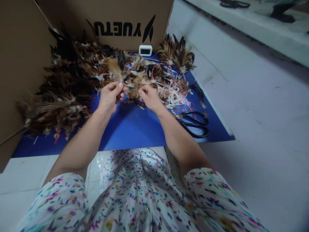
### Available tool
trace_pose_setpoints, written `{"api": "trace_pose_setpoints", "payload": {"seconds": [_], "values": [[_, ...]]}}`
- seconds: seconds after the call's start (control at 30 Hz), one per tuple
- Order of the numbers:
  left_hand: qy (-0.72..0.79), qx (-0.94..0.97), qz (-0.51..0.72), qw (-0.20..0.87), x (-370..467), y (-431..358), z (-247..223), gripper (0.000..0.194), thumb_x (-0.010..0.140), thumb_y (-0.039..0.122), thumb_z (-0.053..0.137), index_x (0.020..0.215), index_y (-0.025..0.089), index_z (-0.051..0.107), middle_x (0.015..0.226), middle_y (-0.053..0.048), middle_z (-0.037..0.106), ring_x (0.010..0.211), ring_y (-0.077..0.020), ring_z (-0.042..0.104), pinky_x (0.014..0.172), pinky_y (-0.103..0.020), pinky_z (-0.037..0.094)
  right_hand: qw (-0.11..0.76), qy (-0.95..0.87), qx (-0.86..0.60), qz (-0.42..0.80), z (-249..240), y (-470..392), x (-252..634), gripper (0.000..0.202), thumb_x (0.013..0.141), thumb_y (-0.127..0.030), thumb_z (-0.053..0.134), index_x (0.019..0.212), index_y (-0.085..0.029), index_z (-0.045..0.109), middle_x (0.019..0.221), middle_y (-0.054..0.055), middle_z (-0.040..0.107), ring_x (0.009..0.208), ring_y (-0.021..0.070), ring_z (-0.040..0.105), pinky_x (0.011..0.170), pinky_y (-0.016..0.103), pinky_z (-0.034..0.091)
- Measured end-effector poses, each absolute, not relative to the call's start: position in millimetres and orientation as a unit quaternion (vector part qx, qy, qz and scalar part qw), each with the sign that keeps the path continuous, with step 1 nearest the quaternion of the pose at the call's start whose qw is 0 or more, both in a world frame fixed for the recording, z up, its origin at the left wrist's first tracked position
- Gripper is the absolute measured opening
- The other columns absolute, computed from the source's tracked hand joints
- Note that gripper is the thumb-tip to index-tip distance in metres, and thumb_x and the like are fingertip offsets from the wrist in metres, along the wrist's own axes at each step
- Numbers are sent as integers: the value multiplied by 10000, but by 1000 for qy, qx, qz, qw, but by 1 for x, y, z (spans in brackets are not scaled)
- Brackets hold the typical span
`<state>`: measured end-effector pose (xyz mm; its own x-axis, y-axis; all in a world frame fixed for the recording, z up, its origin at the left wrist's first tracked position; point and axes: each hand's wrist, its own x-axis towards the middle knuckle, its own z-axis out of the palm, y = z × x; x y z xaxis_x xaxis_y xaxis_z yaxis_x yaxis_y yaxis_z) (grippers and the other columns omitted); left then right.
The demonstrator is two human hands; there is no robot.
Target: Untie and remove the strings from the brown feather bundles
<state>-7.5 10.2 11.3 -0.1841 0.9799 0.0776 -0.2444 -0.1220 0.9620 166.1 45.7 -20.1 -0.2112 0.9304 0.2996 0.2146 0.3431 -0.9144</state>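
Head view, frame centre: left hand (110,95) pinches a tan feather (115,71); right hand (149,96) fingers curl into loose feathers (134,87), grip unclear.

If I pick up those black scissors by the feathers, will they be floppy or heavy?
The scissors look like rigid metal, so probably stiff and heavy for their size. Lying flat on the blue mat, they likely won't roll. Their big looped handles should grip easily.

the feathers (70,87) run brown, tan and black with white tufts, spread over a deep blue mat (135,129) on pale grey-white floor tiles (253,129). black-handled scissors (195,124) lie by a tangle of white and red string (176,93), and a small white clock (145,50) sits before a brown cardboard box (116,22) printed in black letters. the person's clothing (145,196) is white, flecked with pink, blue, green and yellow dashes.
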Motion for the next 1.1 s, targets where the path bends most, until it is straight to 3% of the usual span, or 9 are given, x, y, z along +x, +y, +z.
{"api": "trace_pose_setpoints", "payload": {"seconds": [0.17,0.33,0.67,0.8,0.93,1.1], "values": [[442,422,584,534,0,4,11,240,683,292,881,684,172,674,630,16,658,477,-66,558,409,-155,397,429,-665,-365,491,-11,36,162,182,911,-114,546,746,-188,532,648,-57,603,510,54,483,574,205,406],[432,444,551,559,1,4,6,217,663,264,890,659,155,703,481,32,540,399,-55,475,394,-161,380,396,-662,-359,525,-4,27,161,247,932,-104,554,698,-177,526,593,-65,582,462,37,463,505,183,383],[462,434,548,546,1,5,9,138,713,203,839,711,122,728,591,-5,639,497,-62,573,533,-170,502,373,-614,-391,576,3,20,161,240,943,-81,563,719,-166,542,565,-67,580,443,30,503,421,144,370],[470,428,559,533,-1,7,8,93,742,187,797,724,133,724,605,9,650,516,-55,583,578,-171,529,364,-597,-389,600,7,19,164,168,967,-157,556,802,-162,591,634,-45,642,466,40,558,409,144,386],[469,429,561,530,-3,7,7,105,727,212,805,728,141,727,604,8,655,527,-62,593,579,-177,535,349,-627,-370,591,4,18,166,31,866,-138,681,843,-145,661,632,-35,664,502,51,574,431,145,415],[463,445,577,504,-4,9,1,212,676,307,847,729,151,714,682,-19,704,547,-85,616,536,-193,532,369,-642,-361,567,-7,24,169,79,791,-210,740,787,-146,695,665,2,697,546,82,596,463,181,433]]}}
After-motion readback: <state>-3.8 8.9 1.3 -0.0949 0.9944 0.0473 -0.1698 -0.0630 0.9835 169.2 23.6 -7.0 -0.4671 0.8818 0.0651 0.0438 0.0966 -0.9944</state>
